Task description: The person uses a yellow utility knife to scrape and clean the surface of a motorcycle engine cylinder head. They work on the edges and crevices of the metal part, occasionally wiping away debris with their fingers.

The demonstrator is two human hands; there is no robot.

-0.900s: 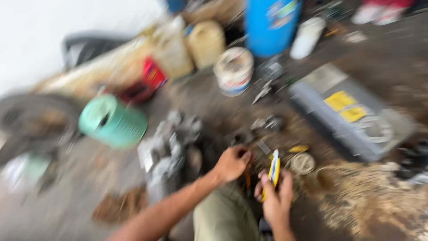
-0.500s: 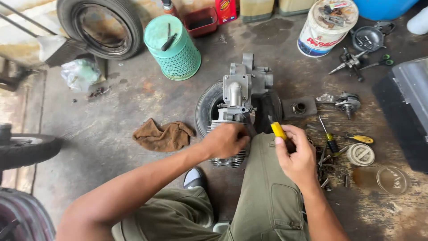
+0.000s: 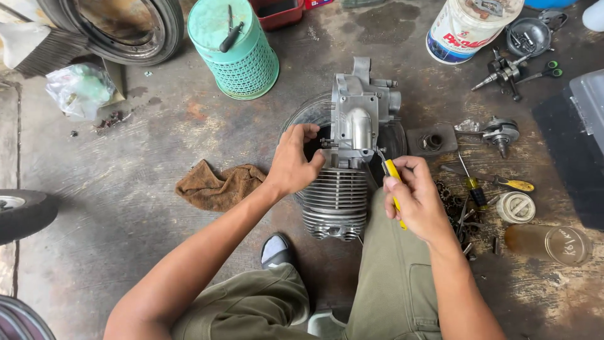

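My left hand (image 3: pixel 294 160) grips the engine (image 3: pixel 349 151) to steady it; my right hand (image 3: pixel 416 200) clasps a yellow-handled screwdriver (image 3: pixel 391 177), tip angled against the casing.

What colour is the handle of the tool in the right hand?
Yellow. The screwdriver handle shows best in the head view, gripped in the right hand.

Engine (image 3: pixel 349 157) sits centre on the floor (image 3: pixel 157 145) — rag (image 3: pixel 217 186) left, screwdrivers (image 3: pixel 497 182) right, basket (image 3: pixel 236 53) behind-left.
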